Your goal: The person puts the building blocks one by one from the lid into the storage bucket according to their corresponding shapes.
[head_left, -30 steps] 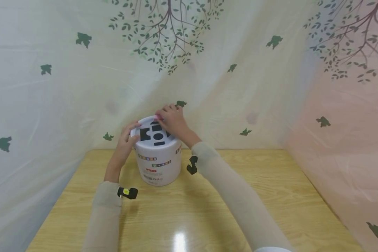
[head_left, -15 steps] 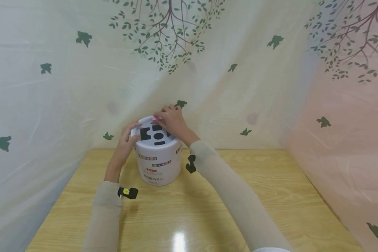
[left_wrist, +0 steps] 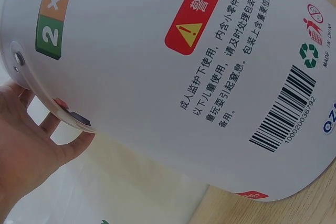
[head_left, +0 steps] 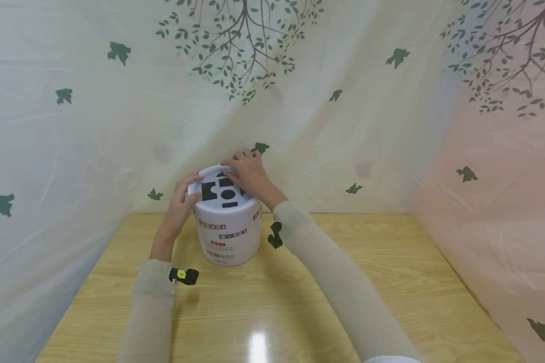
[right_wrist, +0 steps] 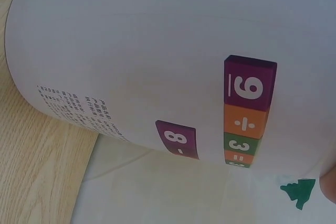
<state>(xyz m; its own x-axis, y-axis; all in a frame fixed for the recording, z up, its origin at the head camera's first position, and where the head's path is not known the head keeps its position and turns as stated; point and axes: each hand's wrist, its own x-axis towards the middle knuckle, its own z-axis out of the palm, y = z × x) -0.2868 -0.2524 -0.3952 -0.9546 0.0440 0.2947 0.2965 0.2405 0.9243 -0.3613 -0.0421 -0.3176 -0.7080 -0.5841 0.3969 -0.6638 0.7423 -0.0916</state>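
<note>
A white cylindrical shape-sorter bucket [head_left: 227, 239] stands upright on the table, its lid [head_left: 212, 204] pierced by several dark shaped holes. My left hand [head_left: 178, 209] grips the lid's rim on the left; the left wrist view shows its thumb and fingers [left_wrist: 77, 146] around that edge. Over the far right part of the lid, my right hand [head_left: 250, 175] rests with bent fingers, and no block shows between them. That hand covers some holes. Printed number tiles [right_wrist: 247, 87] decorate the bucket's side in the right wrist view.
The wooden table [head_left: 345, 282] extends to the right and in front of the bucket. A pale curtain [head_left: 309, 166] with printed leaves and birds hangs close behind the bucket. Dark wrist mounts [head_left: 276, 235] stick out from both sleeves.
A pink block pinched in my right hand at the lid's far holes is out of sight now. The right hand has barely shifted; the left hand and bucket stay put.
</note>
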